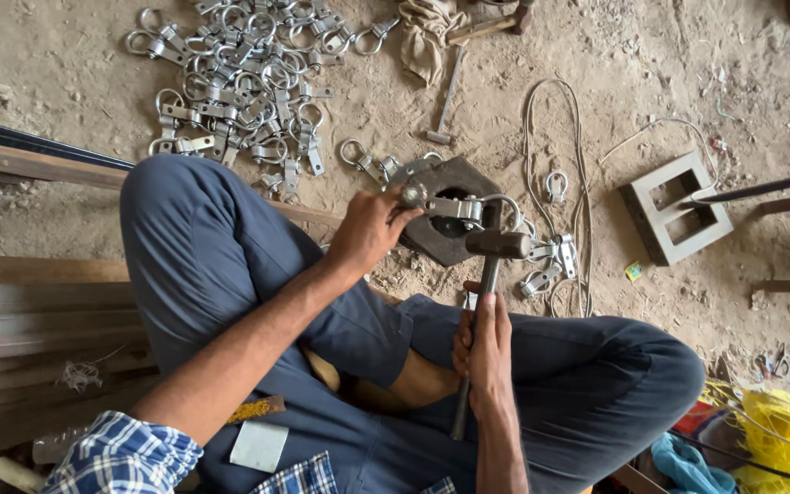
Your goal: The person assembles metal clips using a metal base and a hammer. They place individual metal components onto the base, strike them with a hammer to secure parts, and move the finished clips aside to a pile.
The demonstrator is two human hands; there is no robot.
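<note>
Your left hand (369, 229) rests on the metal fitting (450, 209) that lies on the steel block (454, 220) on the ground just ahead of your folded legs, and your right hand (485, 348), nearer to you, grips the hammer (494, 249) whose head sits on that fitting's right end. Beyond the block and to the left lies the pile of ring fittings (240, 82), with a few more fittings (546, 261) just right of the block. Farther right stands the hollow block (674, 210), and stacked planks (38, 311) lie at your left.
</note>
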